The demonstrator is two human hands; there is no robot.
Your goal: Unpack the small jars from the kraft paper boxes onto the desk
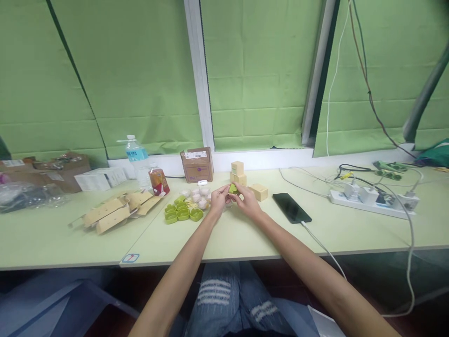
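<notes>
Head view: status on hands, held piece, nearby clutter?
Left hand, right hand: both on small green piece. Nearest clutter: tan boxes just beyond, green cups left.

Left of the left hand (218,200), green cups (183,216) stand in the way; toward the table's (159,245) back edge, stacked wooden blocks (238,178). The front edge leaves passage leftward.

1. Soft, fairly even light is falling on my pale table (238,243) around the phone (292,208).
2. Nearer me than the phone, the floor (286,281) is lying in gloom.
3. Far left of the phone, clear plastic (21,196) is catching glints.
4. Behind the phone, wide-angle distortion is making the window posts (197,70) lean.
5. Far right of the phone, the green bag (435,153) is blurring.
6. Left of the phone, I am seeing the green piece (233,189) between my left hand (219,198) and right hand (248,202) only softly.
</notes>
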